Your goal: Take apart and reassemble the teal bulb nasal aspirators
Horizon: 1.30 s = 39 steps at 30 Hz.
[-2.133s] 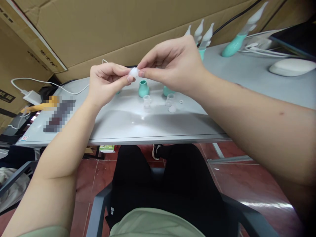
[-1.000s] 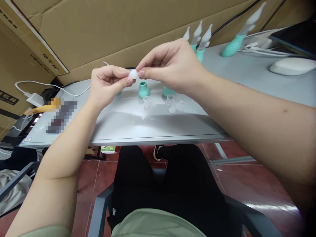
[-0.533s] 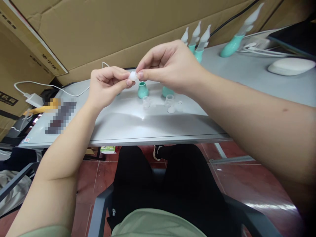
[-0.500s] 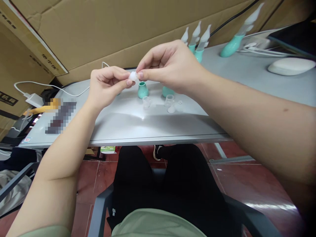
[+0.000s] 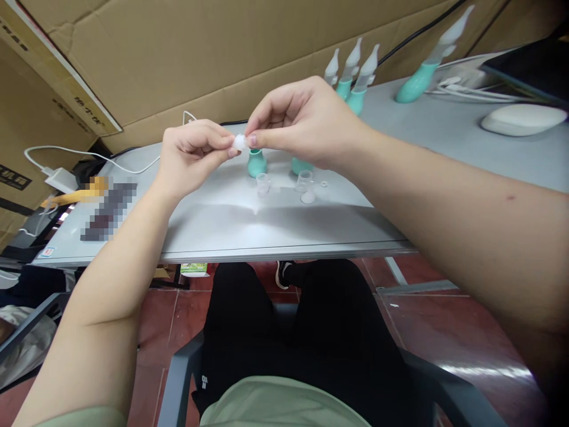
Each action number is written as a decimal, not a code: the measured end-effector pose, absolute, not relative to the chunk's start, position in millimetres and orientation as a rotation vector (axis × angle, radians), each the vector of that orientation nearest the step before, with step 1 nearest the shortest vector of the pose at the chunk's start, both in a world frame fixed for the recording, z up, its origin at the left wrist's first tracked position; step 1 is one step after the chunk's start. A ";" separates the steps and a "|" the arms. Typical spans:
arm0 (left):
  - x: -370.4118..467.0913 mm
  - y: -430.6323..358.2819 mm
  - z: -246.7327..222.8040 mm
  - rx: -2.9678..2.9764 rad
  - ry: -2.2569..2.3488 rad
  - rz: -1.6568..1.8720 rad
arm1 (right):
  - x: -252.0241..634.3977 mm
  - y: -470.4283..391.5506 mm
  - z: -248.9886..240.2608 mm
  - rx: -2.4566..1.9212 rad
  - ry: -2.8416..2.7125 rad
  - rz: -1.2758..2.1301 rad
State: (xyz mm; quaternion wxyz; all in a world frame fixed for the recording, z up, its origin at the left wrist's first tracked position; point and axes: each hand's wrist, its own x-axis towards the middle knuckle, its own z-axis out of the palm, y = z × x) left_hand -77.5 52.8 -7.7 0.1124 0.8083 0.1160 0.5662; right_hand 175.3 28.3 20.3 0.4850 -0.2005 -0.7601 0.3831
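- Left hand (image 5: 189, 155) is pinching a small white part (image 5: 240, 142), fingers nearly together.
- Right hand (image 5: 306, 121) is pinching its opposite edge.
- Light, even pressure is probably serving best.

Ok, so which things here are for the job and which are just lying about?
Probably for the job:
small white piece, pinched by left hand and right hand
green bulbs
clear cups
white dome
little ring

Probably just lying about:
white rounded thing, on the right
white plug, on the left
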 end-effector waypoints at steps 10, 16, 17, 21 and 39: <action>-77.6 50.7 -7.1 2.423 0.323 1.639 | 175.5 27.7 19.7 -0.474 -1.857 0.956; -77.5 51.1 -10.9 2.286 0.510 1.660 | 175.2 31.1 19.4 -0.442 -1.856 0.991; -77.5 50.1 -10.1 2.280 0.539 1.655 | 175.5 31.3 19.7 -0.444 -1.862 1.001; -75.4 44.2 -6.1 2.279 0.534 1.641 | 177.5 29.3 22.0 -0.453 -1.875 1.002; -64.2 26.8 1.5 2.280 0.485 1.559 | 188.4 19.5 38.5 -0.439 -2.052 0.890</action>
